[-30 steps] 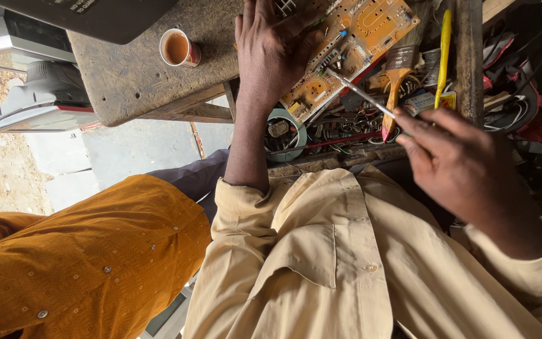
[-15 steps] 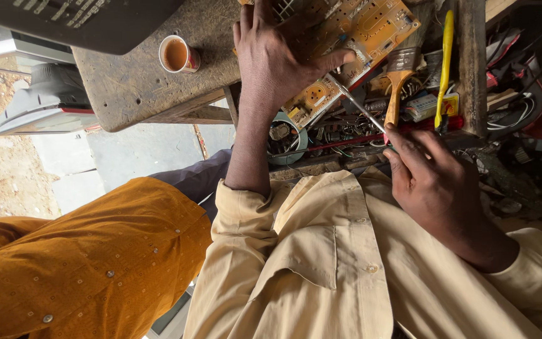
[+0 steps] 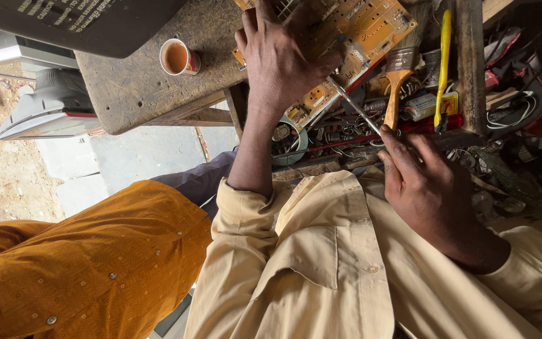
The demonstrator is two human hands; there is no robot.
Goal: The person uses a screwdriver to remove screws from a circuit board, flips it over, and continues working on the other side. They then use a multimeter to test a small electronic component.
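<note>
My left hand [image 3: 281, 59] lies flat on an orange circuit board [image 3: 371, 28] that rests on the edge of a worn wooden bench [image 3: 139, 88], with its thumb against the board. My right hand [image 3: 425, 185] grips a thin metal-shafted tool [image 3: 354, 105], like a screwdriver. The tool's tip meets the board right beside my left thumb. Cream shirt sleeves cover both arms.
A small cup of tea [image 3: 179, 58] stands on the bench left of my hand. A paintbrush [image 3: 398, 81], a yellow-handled tool [image 3: 443, 63], wires and loose parts crowd the shelf on the right. A dark device [image 3: 76, 22] and grey casings [image 3: 51, 103] sit on the left. Orange-clad legs [image 3: 89, 263] are beside me.
My right hand has shifted a little left and nearer my chest, steepening the tool. Its tip stays at the board by my left thumb, and my left hand stays on the board.
</note>
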